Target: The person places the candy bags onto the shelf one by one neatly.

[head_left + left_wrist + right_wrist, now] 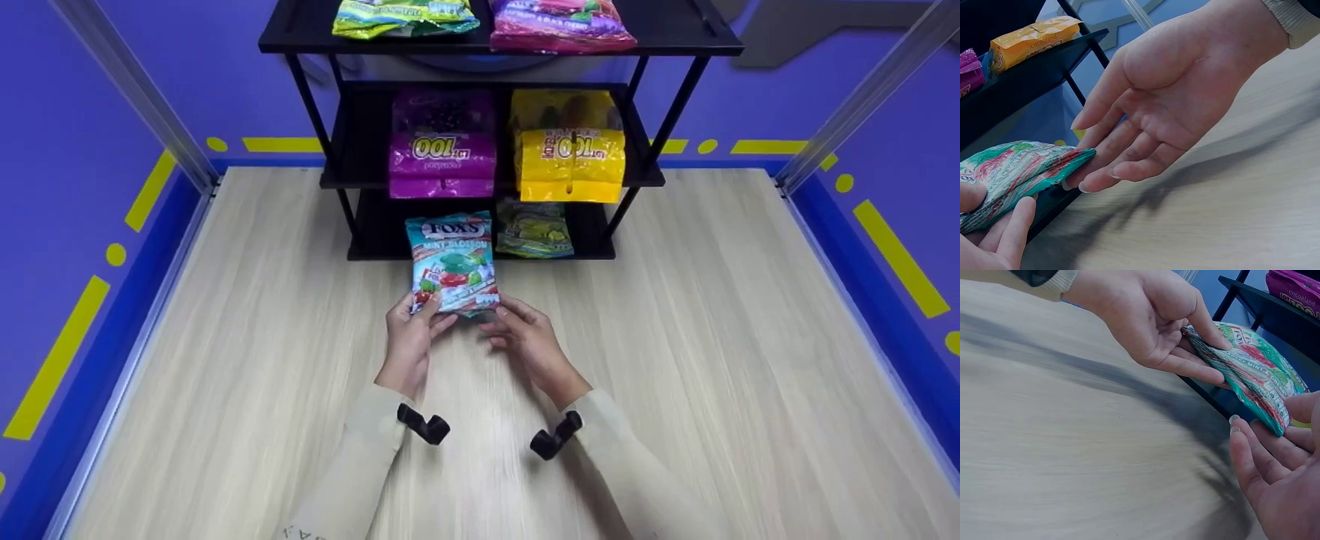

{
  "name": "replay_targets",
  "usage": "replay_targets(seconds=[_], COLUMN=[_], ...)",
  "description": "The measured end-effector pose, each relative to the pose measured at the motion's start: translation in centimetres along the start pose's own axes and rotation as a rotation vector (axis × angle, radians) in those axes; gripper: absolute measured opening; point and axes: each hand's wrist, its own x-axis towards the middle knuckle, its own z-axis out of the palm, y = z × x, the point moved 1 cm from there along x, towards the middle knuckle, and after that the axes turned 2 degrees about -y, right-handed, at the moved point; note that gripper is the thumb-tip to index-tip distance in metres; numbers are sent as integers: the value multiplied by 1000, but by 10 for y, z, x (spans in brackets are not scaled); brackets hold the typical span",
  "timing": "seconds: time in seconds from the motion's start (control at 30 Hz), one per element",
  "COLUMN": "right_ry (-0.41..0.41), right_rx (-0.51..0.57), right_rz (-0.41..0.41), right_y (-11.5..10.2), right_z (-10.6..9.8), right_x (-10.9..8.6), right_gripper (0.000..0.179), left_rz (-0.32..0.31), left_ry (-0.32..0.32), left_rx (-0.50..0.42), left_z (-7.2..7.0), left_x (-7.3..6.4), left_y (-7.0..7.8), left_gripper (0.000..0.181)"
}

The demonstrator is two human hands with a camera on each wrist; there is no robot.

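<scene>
A teal FOX'S Mint Blossom candy bag (454, 262) is held at the front of the lower shelf, its upper end over that shelf. My left hand (409, 337) pinches the bag's near left corner, thumb on the printed face and fingers underneath. At the near right corner, my right hand (529, 341) has its fingers extended loosely below the bag. In the left wrist view, the bag's corner meets the fingers of the right hand (1168, 107), while the thumb stands apart above it. The right wrist view shows the left hand (1151, 323) gripping the other corner.
A black three-tier rack (352, 180) stands against the blue back wall. A purple bag (442, 165) and a yellow bag (572, 165) sit on its middle shelf. A green bag (534, 229) lies on the lower shelf, right of the teal one. Green-yellow (405, 16) and pink (559, 26) bags lie on top.
</scene>
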Motion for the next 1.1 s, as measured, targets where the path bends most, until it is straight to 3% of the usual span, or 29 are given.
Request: replay_targets(seconds=[0.43,0.7,1.1], right_ry=[-45,-24,-22], right_rx=[0,19,-2], right_rz=[-23,-10,11], right_y=[1,2,-1], right_z=[-7,-9,-5], right_x=[-4,-3,0], right_gripper=[39,39,42], left_rz=[-8,10,-23], left_ry=[26,-5,34], left_rx=[-28,-12,-13], left_z=[6,9,11], left_x=[12,14,21], left_y=[4,3,2], left_gripper=[32,31,30])
